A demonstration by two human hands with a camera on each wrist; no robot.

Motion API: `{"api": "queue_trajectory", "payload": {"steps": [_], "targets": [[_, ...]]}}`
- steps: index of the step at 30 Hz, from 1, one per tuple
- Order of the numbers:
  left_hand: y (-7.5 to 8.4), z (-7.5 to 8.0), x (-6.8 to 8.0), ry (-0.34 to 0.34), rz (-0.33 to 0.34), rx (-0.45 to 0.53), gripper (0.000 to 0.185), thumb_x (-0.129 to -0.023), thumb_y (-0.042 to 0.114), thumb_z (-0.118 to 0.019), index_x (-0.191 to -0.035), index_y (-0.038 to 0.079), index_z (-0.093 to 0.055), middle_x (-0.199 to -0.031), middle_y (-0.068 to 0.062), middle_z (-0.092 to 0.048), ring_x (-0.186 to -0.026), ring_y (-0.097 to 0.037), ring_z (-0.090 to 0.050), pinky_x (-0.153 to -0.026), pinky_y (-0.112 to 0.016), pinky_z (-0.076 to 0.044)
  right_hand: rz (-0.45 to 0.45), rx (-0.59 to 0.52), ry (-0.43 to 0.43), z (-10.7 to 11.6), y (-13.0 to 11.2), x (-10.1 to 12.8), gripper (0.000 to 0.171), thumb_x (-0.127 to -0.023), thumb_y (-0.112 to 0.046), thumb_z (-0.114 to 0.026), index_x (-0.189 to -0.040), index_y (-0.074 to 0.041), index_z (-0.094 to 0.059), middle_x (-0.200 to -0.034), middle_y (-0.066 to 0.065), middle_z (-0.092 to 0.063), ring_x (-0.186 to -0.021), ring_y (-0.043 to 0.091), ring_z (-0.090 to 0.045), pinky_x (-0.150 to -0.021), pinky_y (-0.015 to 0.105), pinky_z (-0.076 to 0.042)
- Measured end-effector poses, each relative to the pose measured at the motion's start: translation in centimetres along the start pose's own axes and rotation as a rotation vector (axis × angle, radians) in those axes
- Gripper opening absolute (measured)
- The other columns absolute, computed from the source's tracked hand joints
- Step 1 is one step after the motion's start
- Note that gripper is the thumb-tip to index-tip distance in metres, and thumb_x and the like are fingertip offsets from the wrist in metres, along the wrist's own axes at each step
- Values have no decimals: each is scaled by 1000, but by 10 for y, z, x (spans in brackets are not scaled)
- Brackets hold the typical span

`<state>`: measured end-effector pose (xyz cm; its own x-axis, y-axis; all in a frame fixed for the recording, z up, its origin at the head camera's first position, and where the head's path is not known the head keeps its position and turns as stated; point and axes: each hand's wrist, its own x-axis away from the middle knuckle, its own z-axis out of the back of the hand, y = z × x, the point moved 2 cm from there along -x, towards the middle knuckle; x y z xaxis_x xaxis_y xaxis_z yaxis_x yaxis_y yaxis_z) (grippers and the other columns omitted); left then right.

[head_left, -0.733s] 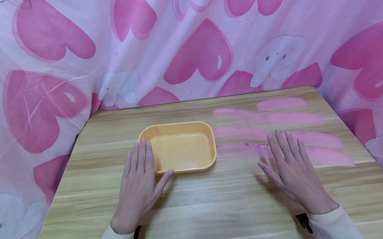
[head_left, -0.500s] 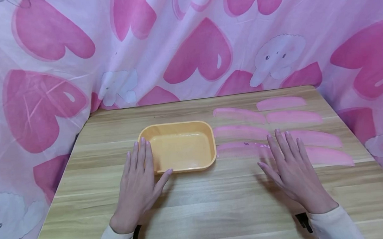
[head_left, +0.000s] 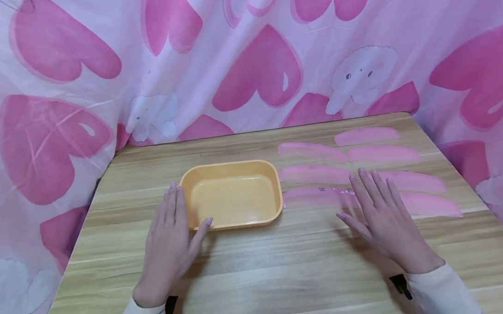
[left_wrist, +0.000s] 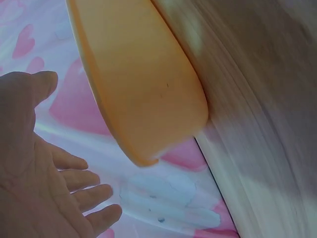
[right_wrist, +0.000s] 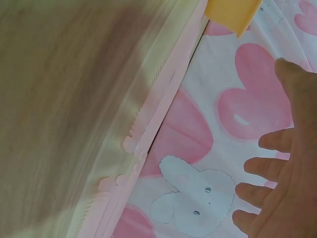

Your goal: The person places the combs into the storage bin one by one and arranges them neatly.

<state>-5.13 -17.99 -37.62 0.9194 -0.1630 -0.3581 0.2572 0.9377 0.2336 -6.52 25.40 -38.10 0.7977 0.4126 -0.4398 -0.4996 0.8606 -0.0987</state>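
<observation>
An empty orange tub point(head_left: 232, 194) sits on the wooden table point(head_left: 280, 267). My left hand point(head_left: 169, 238) lies flat beside its left front corner, fingers straight, the thumb against the tub's front wall. In the left wrist view the tub point(left_wrist: 143, 89) fills the top and my left hand point(left_wrist: 44, 183) is spread, holding nothing. Several pink combs point(head_left: 314, 174) lie in rows to the tub's right. My right hand point(head_left: 380, 217) is flat with spread fingers over the nearest combs point(head_left: 428, 204). The right wrist view shows my right hand point(right_wrist: 282, 188) with straight fingers and the comb edges point(right_wrist: 148, 134).
A pink curtain point(head_left: 248, 60) with hearts and elephants hangs close behind and round both sides of the table. The table's front strip lies bare between my two sleeves point(head_left: 443, 293).
My left hand has slid a little left and back, off the tub's rim to its left side. The right hand has barely moved.
</observation>
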Motion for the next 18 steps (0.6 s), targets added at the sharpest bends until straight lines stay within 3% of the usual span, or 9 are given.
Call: {"api": "queue_trajectory", "payload": {"steps": [4, 8, 13, 18], "targets": [[-9, 4, 0, 38, 41, 29, 85, -98, 45, -62, -154, -10, -29, -160, -28, -29, -142, -46, -36, -113, -63, -36, 8, -45, -18, 0, 5, -8, 90, -98, -67, -45, -156, 1, -34, -159, 26, -32, -147, 45, -26, -126, 56, -11], [-17, 8, -1, 48, 89, 61, 77, -98, 39, -65, -148, -13, -37, -151, -33, -40, -131, -51, -46, -103, -67, -44, 36, -116, -16, -3, 12, -16, 89, -94, -62, -59, -151, 4, -41, -152, 29, -41, -139, 50, -36, -121, 61, -23], [-25, 12, -2, -22, 207, 128, 71, -100, 38, -64, -144, -13, -42, -140, -37, -49, -123, -55, -50, -97, -71, -46, 46, -211, -80, -9, 22, -25, 86, -81, -40, -84, -145, 5, -48, -145, 26, -48, -131, 47, -45, -108, 65, -36], [-34, 13, -4, -60, 294, 195, 56, -100, 31, -64, -136, -11, -54, -122, -30, -61, -98, -42, -67, -83, -63, -54, 39, -241, -166, -18, 31, -33, 74, -74, -23, -91, -134, 6, -58, -135, 22, -55, -123, 42, -51, -101, 62, -44]]}}
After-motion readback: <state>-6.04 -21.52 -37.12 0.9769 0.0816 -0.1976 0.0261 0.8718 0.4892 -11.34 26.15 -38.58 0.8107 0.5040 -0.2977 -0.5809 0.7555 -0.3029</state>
